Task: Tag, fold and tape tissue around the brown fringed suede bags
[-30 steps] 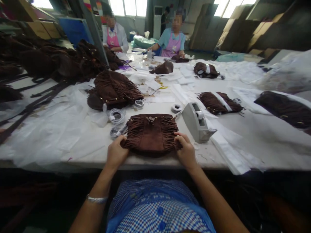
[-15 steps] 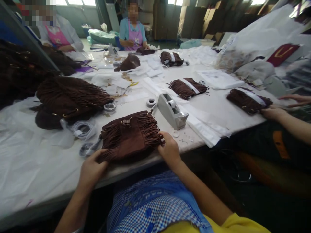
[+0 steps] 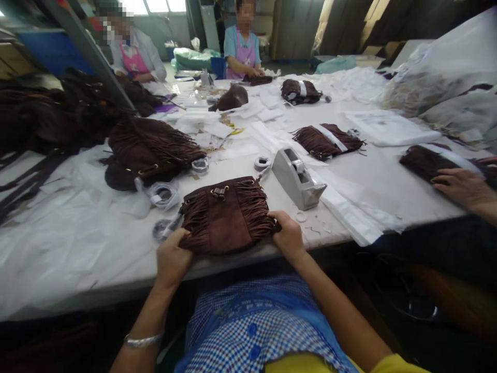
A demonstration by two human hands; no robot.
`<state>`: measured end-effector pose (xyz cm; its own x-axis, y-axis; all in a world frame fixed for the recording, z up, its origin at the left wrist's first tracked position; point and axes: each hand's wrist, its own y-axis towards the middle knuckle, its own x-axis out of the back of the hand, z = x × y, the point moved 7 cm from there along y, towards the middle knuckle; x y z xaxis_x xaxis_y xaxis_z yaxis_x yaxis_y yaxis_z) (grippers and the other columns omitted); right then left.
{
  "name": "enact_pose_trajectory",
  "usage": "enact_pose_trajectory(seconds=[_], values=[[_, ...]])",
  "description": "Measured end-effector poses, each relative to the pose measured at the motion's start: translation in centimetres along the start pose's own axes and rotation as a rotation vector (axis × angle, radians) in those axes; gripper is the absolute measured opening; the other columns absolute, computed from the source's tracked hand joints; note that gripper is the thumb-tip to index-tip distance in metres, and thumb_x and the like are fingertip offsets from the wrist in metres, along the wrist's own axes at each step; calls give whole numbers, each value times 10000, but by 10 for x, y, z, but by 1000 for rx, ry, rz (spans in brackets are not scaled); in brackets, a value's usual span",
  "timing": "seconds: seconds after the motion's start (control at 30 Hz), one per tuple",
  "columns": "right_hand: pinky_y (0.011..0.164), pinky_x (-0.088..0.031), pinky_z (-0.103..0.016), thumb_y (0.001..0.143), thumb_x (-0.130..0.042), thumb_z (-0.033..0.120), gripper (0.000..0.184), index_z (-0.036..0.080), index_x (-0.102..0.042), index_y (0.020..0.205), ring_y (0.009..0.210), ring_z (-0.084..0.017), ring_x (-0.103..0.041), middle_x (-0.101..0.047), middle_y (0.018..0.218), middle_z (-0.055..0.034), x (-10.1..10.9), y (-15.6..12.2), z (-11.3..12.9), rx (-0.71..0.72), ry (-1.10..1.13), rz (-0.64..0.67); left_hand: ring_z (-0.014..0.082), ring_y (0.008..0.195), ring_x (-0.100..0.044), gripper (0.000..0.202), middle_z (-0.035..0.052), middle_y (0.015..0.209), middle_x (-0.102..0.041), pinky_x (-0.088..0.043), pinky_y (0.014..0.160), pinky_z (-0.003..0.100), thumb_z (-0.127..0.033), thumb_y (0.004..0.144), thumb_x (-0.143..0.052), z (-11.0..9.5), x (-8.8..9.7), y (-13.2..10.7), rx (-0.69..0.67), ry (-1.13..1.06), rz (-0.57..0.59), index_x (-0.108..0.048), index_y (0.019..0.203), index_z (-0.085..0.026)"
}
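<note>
A dark brown fringed bag [image 3: 229, 223] lies flat at the table's front edge, its drawstring and brass eyelets toward the top. Its lower left corner is pinched by my left hand [image 3: 174, 256], thumb on top. On the opposite side my right hand [image 3: 288, 235] grips the fringed edge. The undersides of my fingers are hidden by the bag. Behind the bag's right side stands a grey tape dispenser [image 3: 297, 178]. Plastic-wrapped coils of strap [image 3: 163, 196] lie at the bag's left, and another small wrapped coil [image 3: 262, 164] sits behind it.
Another fringed bag [image 3: 151, 147] lies back left on plastic sheeting. White paper strips [image 3: 349, 212] lie right of the dispenser. A banded bag [image 3: 330, 140] rests behind them. At the right a co-worker's hand [image 3: 462, 186] touches another banded bag [image 3: 423, 161]. Two people sit across the table.
My view has turned left, so the scene sits further right. Both my hands keep hold of the bag. The co-worker's hand at right now lies over the banded bag.
</note>
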<state>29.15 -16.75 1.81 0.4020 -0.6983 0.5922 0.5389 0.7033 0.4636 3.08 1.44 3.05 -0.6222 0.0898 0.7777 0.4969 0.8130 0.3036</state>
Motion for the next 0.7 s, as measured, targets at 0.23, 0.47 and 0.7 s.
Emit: enact_pose_trajectory(seconds=[0.23,0.47,0.7], values=[[768,-534,-317,665,-546,63,349,243,-659,942,846,-223,-668,-720,921,-22,5,2,-8,-111,-222,198,257,1092,-637,476,73,1162,-671,-491,953,342,-166,669,-509,16,-1,-18,-117,27,98,-625,1130,-193],[973,-518,-349,732,-518,63,585,221,-569,1293,1112,-216,-631,-647,1221,-80,13,4,8,97,64,210,267,1122,-622,509,71,1237,-638,-483,974,372,-264,752,-616,-2,4,-29,150,-9,-49,-563,1257,-232],[911,-533,-335,738,-504,79,442,223,-700,1108,986,-204,-691,-739,1061,-36,5,20,-7,10,189,370,249,912,-683,461,45,1016,-713,-523,810,333,-334,690,-727,3,-6,-24,425,-202,-157,-616,1123,-224]])
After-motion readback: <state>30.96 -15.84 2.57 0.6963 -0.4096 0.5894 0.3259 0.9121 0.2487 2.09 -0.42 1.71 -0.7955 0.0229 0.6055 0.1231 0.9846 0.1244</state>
